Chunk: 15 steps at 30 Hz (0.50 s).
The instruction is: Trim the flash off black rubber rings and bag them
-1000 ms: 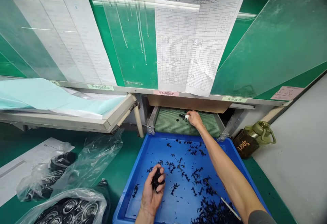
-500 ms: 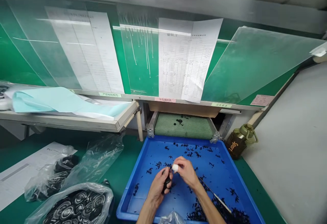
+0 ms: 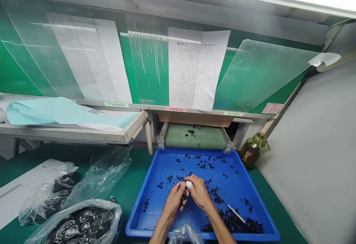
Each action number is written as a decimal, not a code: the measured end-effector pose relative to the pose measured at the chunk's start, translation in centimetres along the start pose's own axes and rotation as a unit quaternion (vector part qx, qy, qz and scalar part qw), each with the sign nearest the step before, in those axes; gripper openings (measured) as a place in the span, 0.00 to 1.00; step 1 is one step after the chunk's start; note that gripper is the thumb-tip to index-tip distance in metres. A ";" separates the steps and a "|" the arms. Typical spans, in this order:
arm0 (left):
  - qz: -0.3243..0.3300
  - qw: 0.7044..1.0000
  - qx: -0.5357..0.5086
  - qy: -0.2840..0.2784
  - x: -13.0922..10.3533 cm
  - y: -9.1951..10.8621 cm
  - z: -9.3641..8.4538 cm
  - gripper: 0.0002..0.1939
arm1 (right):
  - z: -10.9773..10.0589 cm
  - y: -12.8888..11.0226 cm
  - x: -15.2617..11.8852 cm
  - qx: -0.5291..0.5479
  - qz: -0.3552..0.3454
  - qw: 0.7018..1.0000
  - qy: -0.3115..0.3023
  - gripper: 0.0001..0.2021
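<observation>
Over the blue tray (image 3: 150,224), both my hands meet close together. My left hand (image 3: 172,199) is closed round a small black rubber part (image 3: 184,196), mostly hidden by the fingers. Fingers pinched, my right hand (image 3: 200,194) touches the upper end of that part. A small white piece (image 3: 188,184) shows at its fingertips; whether it is a finger cover or a held thing I cannot tell. Many small black scraps (image 3: 236,220) lie in the tray, heaped most thickly at the near right.
A thin rod-like tool (image 3: 230,207) lies in the tray. To the left stands a clear plastic bag of round black parts (image 3: 80,223). Behind the tray is a green ribbed conveyor belt (image 3: 196,138). A bottle (image 3: 251,151) stands at the right, a shelf (image 3: 122,136) at the left.
The view has tilted and shifted slightly. My right hand has closed in on my left, and the white piece now sits against the top of the black rubber part.
</observation>
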<state>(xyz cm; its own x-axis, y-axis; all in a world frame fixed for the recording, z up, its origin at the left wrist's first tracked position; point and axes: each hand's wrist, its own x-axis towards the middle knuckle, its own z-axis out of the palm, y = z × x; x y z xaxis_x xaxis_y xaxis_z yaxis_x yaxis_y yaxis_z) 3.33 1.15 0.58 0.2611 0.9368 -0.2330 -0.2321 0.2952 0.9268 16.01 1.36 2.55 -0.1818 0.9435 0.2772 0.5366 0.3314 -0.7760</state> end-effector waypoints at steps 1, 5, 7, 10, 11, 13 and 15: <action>-0.002 1.000 -0.010 0.005 -0.1 0.1 0.1 0.24 | 0.3 -0.1 0.1 -0.004 -0.009 1.000 -0.001 0.16; 0.005 1.000 0.001 0.003 -0.3 0.4 0.1 0.22 | 0.8 0.4 0.7 -0.023 -0.011 1.000 0.007 0.15; 0.000 1.000 -0.001 0.012 -0.4 0.6 0.0 0.22 | -0.1 1.0 1.5 -0.053 -0.016 0.998 -0.016 0.15; -0.038 0.996 -0.066 0.036 -0.4 1.2 -0.2 0.20 | -3.5 1.6 4.3 -0.101 -0.020 0.994 -0.028 0.17; -0.051 0.994 -0.092 0.042 -0.4 1.4 -0.3 0.20 | -4.8 1.6 5.8 -0.114 -0.013 0.993 -0.007 0.18; -0.069 0.988 -0.129 0.045 -0.5 1.7 -0.5 0.19 | -7.4 1.5 9.4 -0.190 0.024 0.980 0.056 0.18; -0.072 0.985 -0.149 0.040 -0.6 1.8 -0.6 0.18 | -9.0 1.3 13.4 -0.206 0.045 0.975 0.066 0.19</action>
<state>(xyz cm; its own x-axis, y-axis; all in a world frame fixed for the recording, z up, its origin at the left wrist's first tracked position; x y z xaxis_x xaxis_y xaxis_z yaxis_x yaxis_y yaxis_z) 2.17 1.19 2.19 0.2385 0.8897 -0.3892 -0.4656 0.4565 0.7582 21.74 14.39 10.35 -0.0269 0.9503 0.3102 0.8359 0.1915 -0.5144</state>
